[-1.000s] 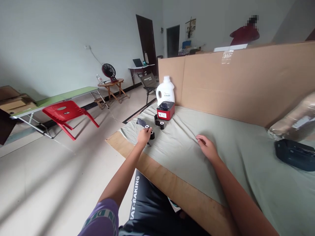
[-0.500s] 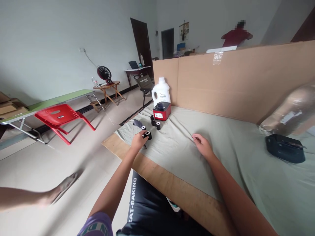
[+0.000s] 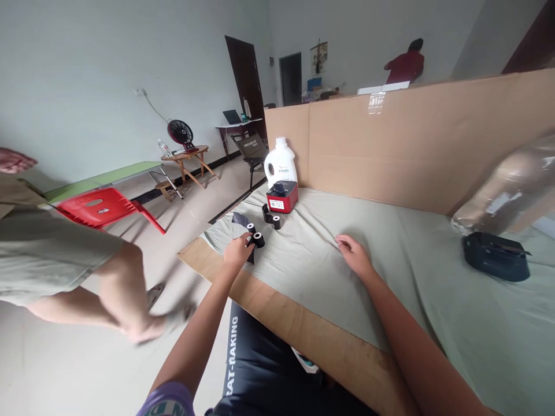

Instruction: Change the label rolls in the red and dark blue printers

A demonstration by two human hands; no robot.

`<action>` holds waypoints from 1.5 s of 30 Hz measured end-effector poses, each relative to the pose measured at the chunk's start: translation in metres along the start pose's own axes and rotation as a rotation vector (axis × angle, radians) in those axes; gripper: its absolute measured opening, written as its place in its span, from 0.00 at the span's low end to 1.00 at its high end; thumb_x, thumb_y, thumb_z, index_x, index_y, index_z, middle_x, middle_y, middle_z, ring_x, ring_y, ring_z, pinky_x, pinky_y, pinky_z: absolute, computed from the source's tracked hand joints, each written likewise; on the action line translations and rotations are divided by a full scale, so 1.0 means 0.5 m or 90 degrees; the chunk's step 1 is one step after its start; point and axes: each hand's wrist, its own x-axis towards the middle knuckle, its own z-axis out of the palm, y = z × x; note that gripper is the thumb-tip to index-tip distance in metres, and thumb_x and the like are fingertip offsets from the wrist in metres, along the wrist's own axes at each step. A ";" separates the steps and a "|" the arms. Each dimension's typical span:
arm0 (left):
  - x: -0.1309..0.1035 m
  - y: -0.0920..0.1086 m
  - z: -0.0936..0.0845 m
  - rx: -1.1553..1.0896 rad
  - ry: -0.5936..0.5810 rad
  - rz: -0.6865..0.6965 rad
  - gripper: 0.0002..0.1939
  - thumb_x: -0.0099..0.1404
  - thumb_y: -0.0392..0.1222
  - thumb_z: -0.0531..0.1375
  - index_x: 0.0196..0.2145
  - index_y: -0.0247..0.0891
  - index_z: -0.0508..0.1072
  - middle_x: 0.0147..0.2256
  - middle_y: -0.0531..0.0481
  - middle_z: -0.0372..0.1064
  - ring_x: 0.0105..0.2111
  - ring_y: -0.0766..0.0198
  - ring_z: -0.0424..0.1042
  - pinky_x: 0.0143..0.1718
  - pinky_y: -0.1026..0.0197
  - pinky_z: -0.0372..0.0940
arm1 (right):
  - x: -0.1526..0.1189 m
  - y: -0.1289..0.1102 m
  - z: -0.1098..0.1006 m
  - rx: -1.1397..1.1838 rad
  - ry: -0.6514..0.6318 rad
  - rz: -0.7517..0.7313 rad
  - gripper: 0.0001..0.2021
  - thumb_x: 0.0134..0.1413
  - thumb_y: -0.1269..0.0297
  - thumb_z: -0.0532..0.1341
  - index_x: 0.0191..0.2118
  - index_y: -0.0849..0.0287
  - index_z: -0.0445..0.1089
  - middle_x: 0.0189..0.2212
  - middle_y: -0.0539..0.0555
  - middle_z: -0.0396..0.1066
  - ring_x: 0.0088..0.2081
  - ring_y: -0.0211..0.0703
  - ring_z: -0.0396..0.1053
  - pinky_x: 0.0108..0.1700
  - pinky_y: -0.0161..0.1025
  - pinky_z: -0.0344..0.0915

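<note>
My left hand is at the near left of the cloth, thumb and fingers pinched on the black film at the edge of a black roll with a white core. A dark loose end of film hangs below the fingertips. Just behind it stands a second black roll, with a dark flap of film to its left. Another black roll with unwound film sits further back, before a red and black box. Resting on the cloth to the right, my right hand is empty, its fingers loosely bent.
A white jug stands behind the box, against a tall cardboard panel. At the right lie a dark device and a plastic-wrapped bundle. A person in shorts walks by on the left, near a red chair.
My left hand has slid slightly left, off the roll's front to its edge. My right hand stays in place. The passing person has come further into view on the left.
</note>
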 end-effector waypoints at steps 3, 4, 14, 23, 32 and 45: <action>0.000 0.001 -0.005 0.026 -0.018 0.009 0.25 0.64 0.46 0.58 0.59 0.50 0.68 0.44 0.48 0.76 0.45 0.52 0.74 0.39 0.59 0.64 | -0.001 0.002 0.000 -0.006 -0.005 0.004 0.14 0.56 0.57 0.58 0.46 0.53 0.74 0.45 0.56 0.78 0.50 0.51 0.74 0.56 0.51 0.68; 0.001 0.002 -0.006 0.039 -0.025 0.014 0.25 0.64 0.45 0.58 0.59 0.50 0.68 0.44 0.47 0.76 0.45 0.52 0.74 0.39 0.59 0.64 | -0.001 0.002 -0.001 -0.007 -0.007 0.006 0.14 0.56 0.58 0.58 0.46 0.53 0.74 0.45 0.56 0.78 0.50 0.51 0.74 0.56 0.51 0.68; -0.025 0.024 -0.027 0.106 0.001 0.026 0.27 0.64 0.43 0.56 0.61 0.46 0.66 0.47 0.42 0.74 0.48 0.47 0.73 0.43 0.54 0.66 | -0.001 0.001 0.001 0.001 -0.007 0.005 0.15 0.56 0.57 0.57 0.46 0.54 0.73 0.45 0.57 0.78 0.49 0.51 0.74 0.55 0.51 0.68; -0.133 0.239 0.089 0.094 -0.003 0.392 0.16 0.69 0.45 0.55 0.51 0.42 0.74 0.46 0.44 0.73 0.50 0.53 0.71 0.52 0.54 0.63 | -0.009 -0.014 0.008 -0.011 0.009 -0.010 0.14 0.54 0.59 0.58 0.44 0.55 0.74 0.43 0.56 0.78 0.46 0.49 0.75 0.54 0.48 0.68; -0.169 0.399 0.252 0.014 -0.177 0.747 0.28 0.74 0.54 0.47 0.68 0.45 0.57 0.71 0.47 0.46 0.70 0.49 0.46 0.68 0.40 0.43 | 0.026 -0.052 -0.216 -0.270 0.358 0.032 0.12 0.53 0.64 0.53 0.37 0.59 0.73 0.34 0.58 0.75 0.38 0.47 0.70 0.47 0.47 0.66; -0.182 0.383 0.249 0.003 -0.234 0.728 0.32 0.74 0.59 0.42 0.71 0.47 0.50 0.72 0.49 0.39 0.72 0.50 0.38 0.70 0.38 0.37 | -0.044 0.087 -0.541 -0.370 0.566 0.448 0.53 0.36 0.48 0.66 0.66 0.74 0.52 0.61 0.86 0.52 0.62 0.83 0.51 0.53 0.69 0.52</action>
